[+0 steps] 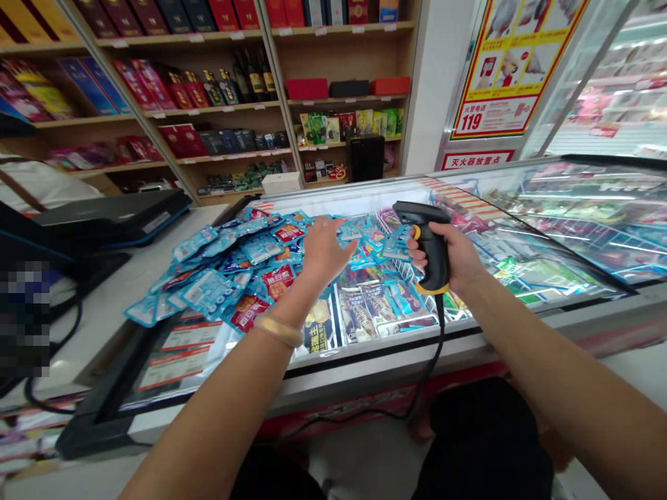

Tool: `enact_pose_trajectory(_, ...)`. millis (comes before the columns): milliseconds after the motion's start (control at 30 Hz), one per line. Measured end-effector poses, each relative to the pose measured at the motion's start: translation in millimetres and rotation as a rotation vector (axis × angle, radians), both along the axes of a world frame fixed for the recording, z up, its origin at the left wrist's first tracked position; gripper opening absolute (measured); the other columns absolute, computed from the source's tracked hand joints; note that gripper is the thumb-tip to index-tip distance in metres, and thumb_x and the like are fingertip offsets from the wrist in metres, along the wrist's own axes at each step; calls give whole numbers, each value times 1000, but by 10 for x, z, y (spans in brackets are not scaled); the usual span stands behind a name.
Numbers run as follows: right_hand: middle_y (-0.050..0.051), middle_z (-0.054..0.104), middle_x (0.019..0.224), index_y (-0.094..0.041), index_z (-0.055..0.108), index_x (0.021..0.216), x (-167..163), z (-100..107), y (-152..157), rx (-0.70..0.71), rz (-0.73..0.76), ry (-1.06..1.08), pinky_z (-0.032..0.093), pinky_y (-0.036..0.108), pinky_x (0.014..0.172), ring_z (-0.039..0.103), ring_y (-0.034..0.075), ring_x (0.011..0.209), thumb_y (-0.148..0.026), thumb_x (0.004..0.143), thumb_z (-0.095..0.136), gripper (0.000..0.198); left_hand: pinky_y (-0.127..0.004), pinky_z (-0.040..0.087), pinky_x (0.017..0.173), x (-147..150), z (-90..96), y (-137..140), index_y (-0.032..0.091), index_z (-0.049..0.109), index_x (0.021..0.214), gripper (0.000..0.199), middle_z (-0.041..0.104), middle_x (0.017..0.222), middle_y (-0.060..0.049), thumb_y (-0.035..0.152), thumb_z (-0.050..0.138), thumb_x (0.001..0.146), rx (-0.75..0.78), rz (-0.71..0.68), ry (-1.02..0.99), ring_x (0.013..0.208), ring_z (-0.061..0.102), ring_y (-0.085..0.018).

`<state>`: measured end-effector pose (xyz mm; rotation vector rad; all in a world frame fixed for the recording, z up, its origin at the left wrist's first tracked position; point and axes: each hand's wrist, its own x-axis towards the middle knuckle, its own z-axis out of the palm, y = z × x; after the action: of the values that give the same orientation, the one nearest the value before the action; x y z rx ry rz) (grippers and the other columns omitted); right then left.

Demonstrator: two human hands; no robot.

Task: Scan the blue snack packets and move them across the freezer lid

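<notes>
1. In the head view, the right hand (458, 258) has its fingers wrapped around the handle of a scanner (433, 257), near its yellow trigger; that upright grip probably leaves the trigger easy to press.
2. The left hand (324, 248) is over the right part of the heaped packets (237, 253), thumb apart from the fingers, with nothing seen in its grasp. Whether it touches the packets cannot be told.
3. The packets lie on the glass top of a freezer (365, 372), mostly left of the scanner; the flat lid seems to serve as a handy surface between the two hands.
4. The cable (442, 326) hangs from the handle over the near edge, apparently slack enough to let the scanner move.
5. The packets are glossy, flat and crinkled, blue with red panels. The scanner is dark, moulded and pistol-shaped with yellow trim; a smooth gold-coloured bangle (278, 330) rings the left wrist.
</notes>
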<state>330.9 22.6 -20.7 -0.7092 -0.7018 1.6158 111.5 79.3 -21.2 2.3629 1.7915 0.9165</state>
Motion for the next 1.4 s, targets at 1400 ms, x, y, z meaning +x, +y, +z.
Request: enact_pose_trajectory(1400,2,60,67,-16,60,82,-755,-202,117,21,395,-122,43,20,44,50,10,50,-36,74,67,23,-23,38,56,-654,-207,-94,15,68,79,20,63,67,1,28,63,65,-173,-125,-697,58,52,-11)
